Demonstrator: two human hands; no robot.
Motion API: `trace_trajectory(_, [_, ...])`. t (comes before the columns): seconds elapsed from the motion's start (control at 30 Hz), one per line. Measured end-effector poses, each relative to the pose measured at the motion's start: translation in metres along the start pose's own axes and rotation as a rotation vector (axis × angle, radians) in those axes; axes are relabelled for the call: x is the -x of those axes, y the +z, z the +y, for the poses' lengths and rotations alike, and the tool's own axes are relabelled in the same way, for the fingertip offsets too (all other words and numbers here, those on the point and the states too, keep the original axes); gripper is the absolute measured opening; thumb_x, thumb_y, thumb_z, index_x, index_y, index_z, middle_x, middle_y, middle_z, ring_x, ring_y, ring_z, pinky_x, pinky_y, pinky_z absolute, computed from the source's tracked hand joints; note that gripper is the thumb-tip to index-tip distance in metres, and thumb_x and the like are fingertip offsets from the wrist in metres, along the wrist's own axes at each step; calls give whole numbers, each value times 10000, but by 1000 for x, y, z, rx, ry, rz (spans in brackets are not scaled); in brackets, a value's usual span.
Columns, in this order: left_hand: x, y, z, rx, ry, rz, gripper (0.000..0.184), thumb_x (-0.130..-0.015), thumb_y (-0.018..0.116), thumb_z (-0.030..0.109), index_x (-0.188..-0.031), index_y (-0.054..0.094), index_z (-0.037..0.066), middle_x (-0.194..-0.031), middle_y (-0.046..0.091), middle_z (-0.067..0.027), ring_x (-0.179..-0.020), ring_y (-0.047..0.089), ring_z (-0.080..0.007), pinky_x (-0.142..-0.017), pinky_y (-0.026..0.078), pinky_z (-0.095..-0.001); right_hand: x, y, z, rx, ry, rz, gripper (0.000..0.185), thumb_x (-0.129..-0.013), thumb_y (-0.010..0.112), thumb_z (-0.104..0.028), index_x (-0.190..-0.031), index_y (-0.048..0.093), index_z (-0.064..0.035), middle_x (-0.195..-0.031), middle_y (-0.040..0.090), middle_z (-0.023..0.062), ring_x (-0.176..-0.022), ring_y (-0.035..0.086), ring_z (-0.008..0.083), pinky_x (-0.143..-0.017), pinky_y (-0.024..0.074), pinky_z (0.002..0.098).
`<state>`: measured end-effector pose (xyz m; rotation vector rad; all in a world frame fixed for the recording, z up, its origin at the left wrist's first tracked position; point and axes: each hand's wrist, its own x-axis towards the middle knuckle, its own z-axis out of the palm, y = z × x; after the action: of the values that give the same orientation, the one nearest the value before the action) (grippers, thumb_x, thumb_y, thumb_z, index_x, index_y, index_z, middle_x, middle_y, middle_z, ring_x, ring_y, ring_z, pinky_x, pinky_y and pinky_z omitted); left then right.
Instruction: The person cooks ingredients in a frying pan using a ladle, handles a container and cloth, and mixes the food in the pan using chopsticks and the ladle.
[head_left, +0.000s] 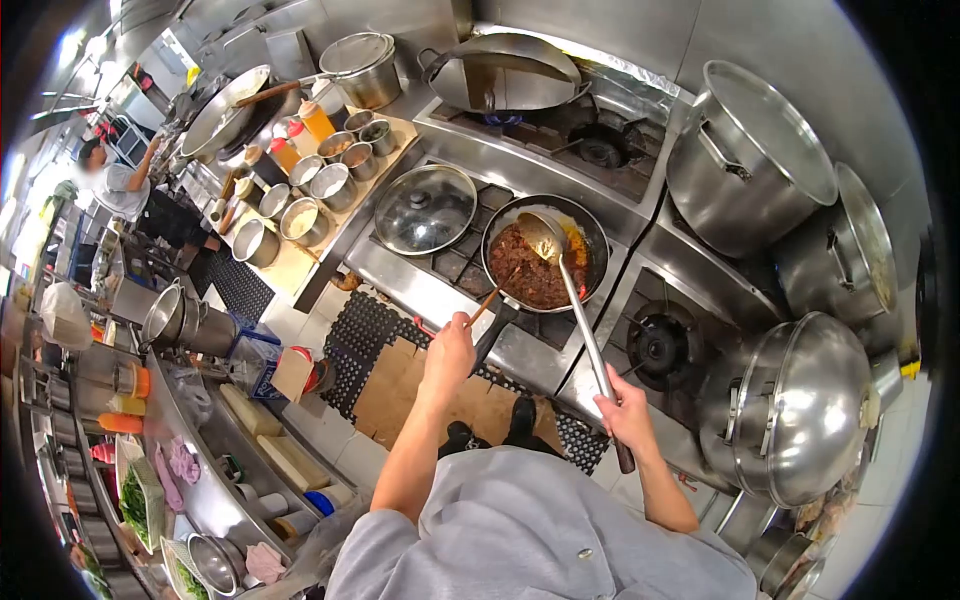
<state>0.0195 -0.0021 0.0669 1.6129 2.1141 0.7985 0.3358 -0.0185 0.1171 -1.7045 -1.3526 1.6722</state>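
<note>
A black frying pan [601, 262] sits on the stove in front of me, holding dark reddish-brown minced food [524, 268] with some yellow-orange at its right side. My right hand [626, 410] is wrapped round the long handle of a metal ladle [583, 325], near its dark end. The ladle's bowl rests over the food, with a pale, yellowish bit in it. Closed round a thin wooden stick [486, 304] is my left hand [450, 355]; the stick's tip reaches the pan's near-left rim. Just right of that hand runs the pan's black handle [496, 336].
A glass lid [424, 212] lies left of the pan. Beyond it are several metal tubs [333, 186] and squeeze bottles [316, 121]. A wok [505, 75] sits behind; large pots [750, 160] stand right, past a bare burner [659, 345]. Another person [125, 190] stands far left.
</note>
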Motion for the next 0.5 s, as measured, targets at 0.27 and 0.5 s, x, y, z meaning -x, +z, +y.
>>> trace_trajectory(0.27, [-4,70,-4,176,-35,21,260,-914,365,74,-1148,471,35,-1007,595,-247,-916,609,-405,-776,490,-499,-75,5,50,472,-471,199,615,-789,596,69,-1374,423,-8,-1223,596,219,-1029,626,263,-879,469,345])
trace_trajectory(0.5, [24,71,21,182,-102,3,337,-861,437,4,-1194,384,29,-1023,538,-250,-862,605,-435,-706,491,-509,-53,16,21,816,-393,247,559,-784,701,-206,-1288,533,-31,-1056,618,288,-958,608,393,-804,482,412])
